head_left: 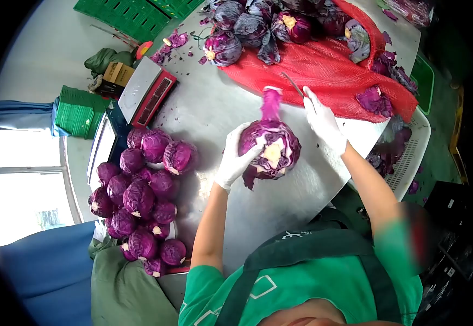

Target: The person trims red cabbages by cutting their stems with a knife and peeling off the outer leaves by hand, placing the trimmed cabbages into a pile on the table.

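My left hand (237, 160), in a white glove, grips a red cabbage (284, 142) by its left side, thumb near the pale cut stem. The cabbage is over the metal table (220, 103), stem end facing me. A loose purple leaf piece (271, 103) shows just beyond it. To the right, my gloved right hand (323, 122) is closed round a knife (293, 85), its thin blade pointing up and left over the red mesh sack (296, 76). Blade and cabbage are apart. The knife's handle is mostly hidden in the glove.
Several untrimmed cabbages (251, 30) lie at the mesh sack's far side. Trimmed cabbages (139, 198) are piled at left, by a scale (148, 92). A white basket (418, 146) of leaves stands off the table's right edge. Green crates (122, 19) are at the back.
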A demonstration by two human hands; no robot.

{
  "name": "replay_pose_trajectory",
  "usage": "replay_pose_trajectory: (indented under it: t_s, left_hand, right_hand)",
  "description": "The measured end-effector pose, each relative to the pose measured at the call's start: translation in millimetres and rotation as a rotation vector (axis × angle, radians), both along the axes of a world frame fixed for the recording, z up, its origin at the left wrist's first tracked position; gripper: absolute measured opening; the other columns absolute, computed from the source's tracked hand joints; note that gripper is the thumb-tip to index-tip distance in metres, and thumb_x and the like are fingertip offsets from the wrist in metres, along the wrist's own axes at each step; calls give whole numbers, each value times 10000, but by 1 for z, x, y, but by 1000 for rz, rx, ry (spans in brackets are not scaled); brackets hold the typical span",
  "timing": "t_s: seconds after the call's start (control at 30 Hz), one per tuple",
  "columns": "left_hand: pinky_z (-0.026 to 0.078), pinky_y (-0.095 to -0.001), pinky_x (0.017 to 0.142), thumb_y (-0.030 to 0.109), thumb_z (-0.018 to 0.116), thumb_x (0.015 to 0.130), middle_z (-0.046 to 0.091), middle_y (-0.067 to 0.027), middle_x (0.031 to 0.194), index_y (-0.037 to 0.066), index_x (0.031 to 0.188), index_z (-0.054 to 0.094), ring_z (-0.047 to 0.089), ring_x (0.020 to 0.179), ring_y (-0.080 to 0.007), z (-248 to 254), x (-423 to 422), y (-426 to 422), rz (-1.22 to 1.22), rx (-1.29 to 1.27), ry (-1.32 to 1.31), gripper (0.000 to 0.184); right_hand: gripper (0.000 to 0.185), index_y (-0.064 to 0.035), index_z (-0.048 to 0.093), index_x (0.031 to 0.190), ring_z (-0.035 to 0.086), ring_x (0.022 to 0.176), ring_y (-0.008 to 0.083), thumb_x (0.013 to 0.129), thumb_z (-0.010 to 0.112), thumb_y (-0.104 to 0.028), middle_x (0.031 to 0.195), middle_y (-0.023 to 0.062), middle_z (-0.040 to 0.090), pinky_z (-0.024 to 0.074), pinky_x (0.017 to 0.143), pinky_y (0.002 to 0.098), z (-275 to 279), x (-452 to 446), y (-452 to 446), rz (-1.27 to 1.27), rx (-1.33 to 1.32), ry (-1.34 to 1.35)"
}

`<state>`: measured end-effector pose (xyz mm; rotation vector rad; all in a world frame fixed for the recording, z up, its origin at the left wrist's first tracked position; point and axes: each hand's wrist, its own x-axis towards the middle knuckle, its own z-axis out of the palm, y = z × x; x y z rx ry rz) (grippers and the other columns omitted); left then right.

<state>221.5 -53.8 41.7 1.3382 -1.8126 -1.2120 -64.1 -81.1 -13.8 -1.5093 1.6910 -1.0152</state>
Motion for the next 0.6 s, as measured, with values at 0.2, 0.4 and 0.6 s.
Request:
replay_pose_trajectory:
  t_s: [0.2,0.4,0.6]
  left_hand:
    - [458,-336,998,202,810,813,569,-134,1180,19,1257,434,561,1130,-202,4,-10,6,196,41,108,610]
    - [418,-372,1069,252,800,796,553,-187,1311,-27,1329,518,534,1241,-265,-2,-17,18,146,-25,53,664]
    - [420,-400,1045,282,800,803,563,-210,1275,-40,1293,538,555,1188,-322,-5,-26,31,299,-140,28,642]
  right_hand:
    - [459,-138,423,1472,664,818,429,1052,381,-320,988,235,688,527,721,500,16,47,108,41,-90,76]
    - [524,-132,299,1530,666,727,403,1054,363,-342,873,206,692,535,663,480,49,65,108,156,139,278]
    - [482,-161,411,1483,655,758,454,1053,350,-370,898,252,680,522,680,527,49,65,87,150,141,290]
